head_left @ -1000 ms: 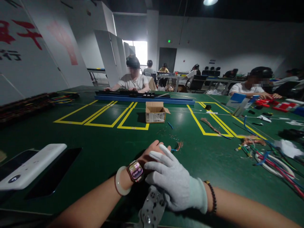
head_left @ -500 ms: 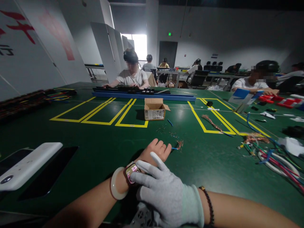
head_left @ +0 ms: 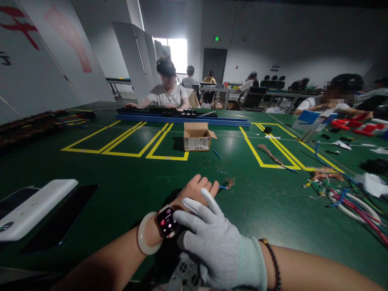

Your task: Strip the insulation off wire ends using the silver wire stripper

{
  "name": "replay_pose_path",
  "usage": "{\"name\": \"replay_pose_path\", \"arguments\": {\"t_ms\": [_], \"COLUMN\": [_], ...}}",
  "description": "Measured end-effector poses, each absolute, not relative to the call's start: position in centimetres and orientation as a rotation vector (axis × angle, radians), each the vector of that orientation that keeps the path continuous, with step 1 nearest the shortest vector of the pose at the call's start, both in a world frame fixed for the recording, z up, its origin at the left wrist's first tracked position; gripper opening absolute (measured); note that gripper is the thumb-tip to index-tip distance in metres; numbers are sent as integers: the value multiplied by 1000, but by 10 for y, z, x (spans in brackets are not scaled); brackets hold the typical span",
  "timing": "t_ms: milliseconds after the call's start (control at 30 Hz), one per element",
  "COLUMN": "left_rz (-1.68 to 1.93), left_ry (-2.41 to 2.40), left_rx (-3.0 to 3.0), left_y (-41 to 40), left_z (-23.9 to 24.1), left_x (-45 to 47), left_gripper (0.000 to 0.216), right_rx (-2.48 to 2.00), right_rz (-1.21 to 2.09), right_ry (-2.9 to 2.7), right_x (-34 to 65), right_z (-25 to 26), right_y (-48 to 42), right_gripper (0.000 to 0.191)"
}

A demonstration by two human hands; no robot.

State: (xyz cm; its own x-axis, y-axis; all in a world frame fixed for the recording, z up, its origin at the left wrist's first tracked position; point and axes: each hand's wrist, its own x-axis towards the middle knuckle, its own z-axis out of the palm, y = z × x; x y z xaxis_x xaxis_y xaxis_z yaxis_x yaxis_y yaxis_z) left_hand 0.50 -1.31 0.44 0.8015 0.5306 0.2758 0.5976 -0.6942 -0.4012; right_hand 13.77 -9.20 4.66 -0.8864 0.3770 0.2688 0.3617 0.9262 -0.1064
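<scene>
My left hand is bare and lies palm down with its fingers curled. A short blue wire with a frayed copper end sticks out from under its fingertips. The wrist carries a smartwatch with a lit dark screen and a pale bangle. In a grey-white glove, my right hand hovers across the left wrist, fingers spread and holding nothing. Its index fingertip is at the right edge of the watch. Below it, partly hidden, is a grey metal part with round cut-outs.
An open cardboard box stands ahead on the green table. Copper strands and coloured cables lie to the right. On the left is a white power-bank-like device beside dark flat slabs. Co-workers sit across the table.
My right hand has drawn slightly right, uncovering the watch face. The watch screen has changed to a dark display with icons. My left hand stays almost in place.
</scene>
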Motion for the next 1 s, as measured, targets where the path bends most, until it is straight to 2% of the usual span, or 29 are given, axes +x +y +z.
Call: {"name": "replay_pose_path", "arguments": {"t_ms": [1000], "left_rz": [-194], "left_ry": [-889], "left_rx": [-2597], "left_y": [-12], "left_z": [13], "left_x": [4], "left_gripper": [29], "right_rx": [-559], "right_rz": [39], "right_ry": [-2789], "right_x": [138], "right_z": [48], "right_y": [-91], "right_gripper": [38]}}
